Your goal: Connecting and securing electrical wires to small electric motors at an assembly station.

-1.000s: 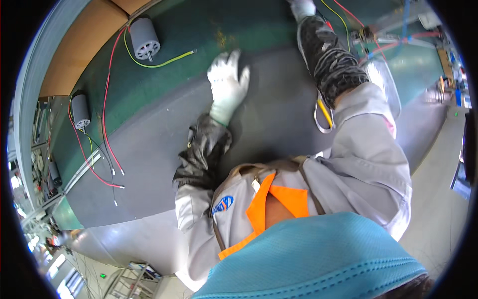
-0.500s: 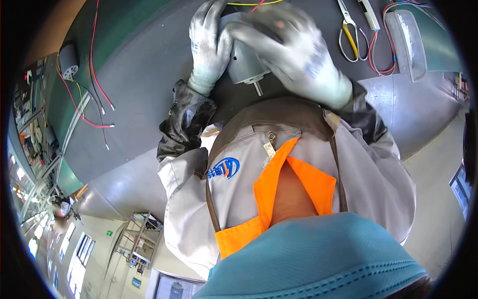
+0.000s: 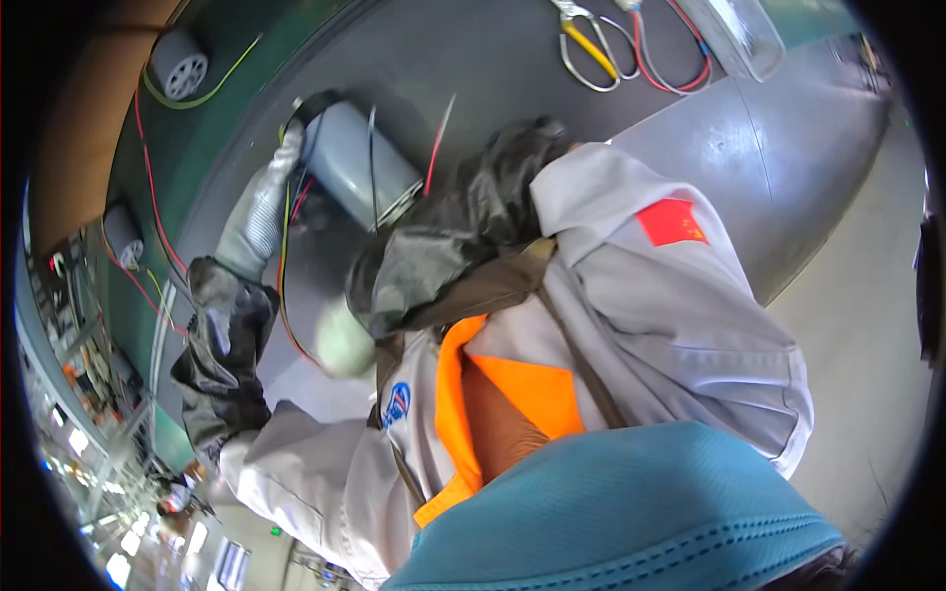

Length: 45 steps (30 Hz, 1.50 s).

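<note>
A grey cylindrical motor (image 3: 360, 163) lies tilted on the dark table, left of the middle. My left hand (image 3: 258, 212), in a whitish glove, reaches up to its far-left end, with the fingers closed against the dark end there. Black and red leads show around the motor, and a yellow-green and red wire (image 3: 283, 261) hangs beside my left wrist. My right arm crosses in front of my body toward the left. At the near table edge, my gloved right hand (image 3: 345, 340) is blurred, and its fingers are hidden.
Another grey motor (image 3: 179, 67) with a yellow-green wire stands at the far left, and a further one (image 3: 122, 236) stands nearer the left edge. Yellow-handled scissors (image 3: 588, 54), red and white wires (image 3: 680, 87) and a clear plastic tray (image 3: 739, 34) are at the far right.
The motor has moved left and turned, its shaft no longer pointing toward me. My right hand has left it and swung down to the left. The view has shifted left.
</note>
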Available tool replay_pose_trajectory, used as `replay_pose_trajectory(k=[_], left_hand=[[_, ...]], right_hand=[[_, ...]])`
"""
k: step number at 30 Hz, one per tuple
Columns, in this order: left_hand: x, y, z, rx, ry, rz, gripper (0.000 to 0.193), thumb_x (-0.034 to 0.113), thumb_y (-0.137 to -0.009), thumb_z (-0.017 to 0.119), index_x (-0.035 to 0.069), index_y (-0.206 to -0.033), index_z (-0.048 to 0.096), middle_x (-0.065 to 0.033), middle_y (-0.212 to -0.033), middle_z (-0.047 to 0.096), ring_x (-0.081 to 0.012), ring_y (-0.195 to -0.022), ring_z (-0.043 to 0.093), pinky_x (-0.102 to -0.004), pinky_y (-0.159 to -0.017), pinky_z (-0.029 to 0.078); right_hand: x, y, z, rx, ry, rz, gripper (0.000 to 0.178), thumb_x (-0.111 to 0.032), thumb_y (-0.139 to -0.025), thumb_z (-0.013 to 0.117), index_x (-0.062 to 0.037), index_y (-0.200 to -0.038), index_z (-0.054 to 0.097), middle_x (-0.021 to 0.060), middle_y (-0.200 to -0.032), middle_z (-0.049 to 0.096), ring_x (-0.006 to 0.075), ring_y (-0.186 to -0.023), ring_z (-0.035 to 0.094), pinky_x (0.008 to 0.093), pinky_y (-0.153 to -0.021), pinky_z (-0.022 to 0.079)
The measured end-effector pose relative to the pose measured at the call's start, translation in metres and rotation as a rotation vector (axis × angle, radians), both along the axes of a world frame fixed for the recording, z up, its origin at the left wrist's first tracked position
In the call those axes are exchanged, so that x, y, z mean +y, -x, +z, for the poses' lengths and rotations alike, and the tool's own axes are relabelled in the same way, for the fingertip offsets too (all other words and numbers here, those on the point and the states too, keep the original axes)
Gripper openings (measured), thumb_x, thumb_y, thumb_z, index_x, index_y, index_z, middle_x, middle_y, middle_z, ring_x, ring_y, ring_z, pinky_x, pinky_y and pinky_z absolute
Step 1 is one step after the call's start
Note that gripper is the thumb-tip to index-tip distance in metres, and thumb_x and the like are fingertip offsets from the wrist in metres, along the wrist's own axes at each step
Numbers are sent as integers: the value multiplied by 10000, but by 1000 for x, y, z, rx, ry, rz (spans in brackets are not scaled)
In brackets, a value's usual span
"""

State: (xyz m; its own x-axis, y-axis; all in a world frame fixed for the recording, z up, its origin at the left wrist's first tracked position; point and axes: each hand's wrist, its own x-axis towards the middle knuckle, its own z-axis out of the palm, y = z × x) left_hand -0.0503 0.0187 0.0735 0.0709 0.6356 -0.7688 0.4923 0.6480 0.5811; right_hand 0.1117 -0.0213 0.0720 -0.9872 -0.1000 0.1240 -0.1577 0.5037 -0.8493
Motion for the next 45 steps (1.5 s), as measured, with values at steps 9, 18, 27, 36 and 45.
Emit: replay_pose_trajectory(k=[9,18,27,36,45], left_hand=[[-7,20,-99,438,-745,-88,591,455,-1116,417,-78,-1069,669,-283,-800,635,-320,-703,550,-438,-745,506],[15,-30,-69,524,-824,-475,525,435,-1107,406,1,-1097,702,-292,-851,675,-488,-822,664,-519,-713,522],[13,-46,-66,393,-982,-667,296,318,-1067,543,67,-1026,694,-219,-772,664,-421,-696,664,-471,-597,510],[24,-36,-63,257,-697,-627,505,465,-1086,462,6,-1133,666,-261,-849,665,-493,-811,635,-515,-700,502],[50,-29,-20,113,-83,-534,455,435,-1031,592,0,-1050,724,-40,-653,636,-157,-588,625,-339,-558,489]], right_hand=[[55,-226,22,-155,245,-804,244,-176,-1021,597,-22,-1150,736,113,-1158,728,219,-971,689,369,-874,546],[112,-501,-55,-710,-466,-1997,276,-293,-845,754,-38,-949,767,135,-762,707,257,-701,693,399,-685,547],[112,-505,-64,-585,-335,-2102,261,-235,-794,823,-50,-975,786,139,-839,752,205,-730,686,373,-734,545],[81,-488,-36,290,145,-2083,231,-108,-884,780,40,-1060,759,42,-895,745,109,-780,656,248,-687,515],[40,-314,-13,294,919,-1536,221,-93,-954,689,48,-1122,707,67,-886,724,102,-678,639,236,-595,506]])
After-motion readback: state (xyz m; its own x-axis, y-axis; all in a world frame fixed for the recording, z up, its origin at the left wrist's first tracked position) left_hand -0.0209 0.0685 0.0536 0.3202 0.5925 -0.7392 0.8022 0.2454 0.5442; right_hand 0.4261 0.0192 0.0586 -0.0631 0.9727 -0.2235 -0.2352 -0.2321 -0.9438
